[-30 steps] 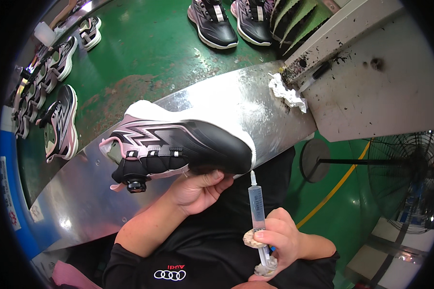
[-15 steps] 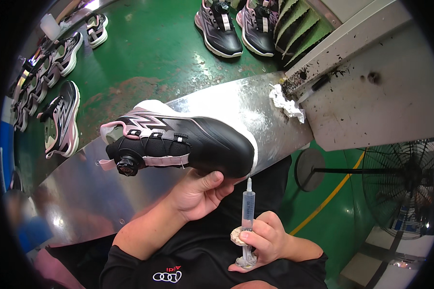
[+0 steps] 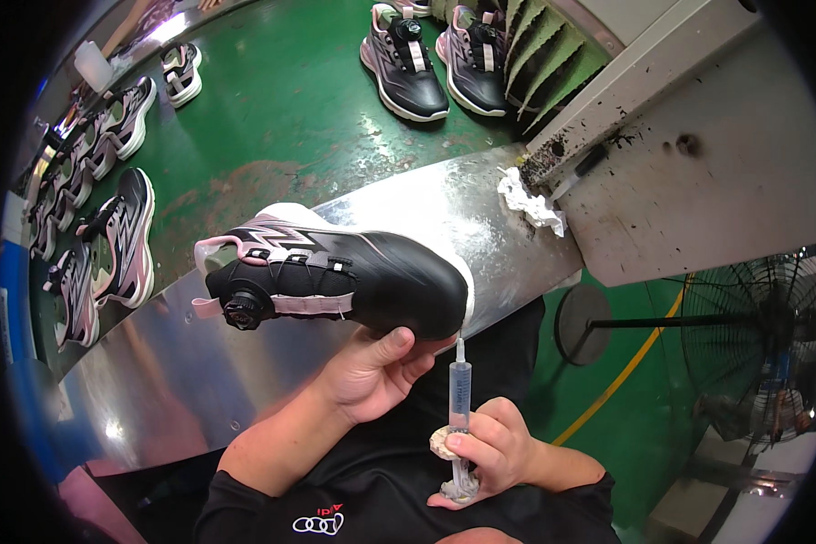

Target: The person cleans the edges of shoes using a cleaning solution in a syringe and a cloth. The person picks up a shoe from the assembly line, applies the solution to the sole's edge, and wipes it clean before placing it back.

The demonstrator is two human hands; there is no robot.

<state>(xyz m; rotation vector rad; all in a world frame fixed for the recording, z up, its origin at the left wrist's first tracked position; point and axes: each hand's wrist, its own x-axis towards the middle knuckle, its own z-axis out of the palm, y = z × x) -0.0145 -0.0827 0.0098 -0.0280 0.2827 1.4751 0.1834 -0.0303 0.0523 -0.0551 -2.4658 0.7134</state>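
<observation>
A black sneaker (image 3: 399, 281) with pink trim, a white sole and a round black lacing dial lies on its side over the metal plate, toe to the right. My left hand (image 3: 372, 372) grips it from below near the toe, thumb against the upper. In my right hand (image 3: 494, 444) is a clear syringe (image 3: 461, 390), held upright with fingers wrapped round its lower part. Its narrow tip meets or nearly meets the sole edge at the toe. Whitish, crusted lumps cover the syringe's flange and plunger end.
The shiny metal plate (image 3: 190, 381) borders a green work surface (image 3: 263, 109). Several similar sneakers (image 3: 122, 236) line the left, and a pair (image 3: 408, 72) stands at the back. Crumpled white tissue (image 3: 530, 201) lies beside a stained panel (image 3: 698, 181). A black fan (image 3: 771, 335) stands at right.
The sneaker, syringe and both hands sit slightly further left in view, with the grips unchanged. Another sneaker now shows beside the nearest one on the left.
</observation>
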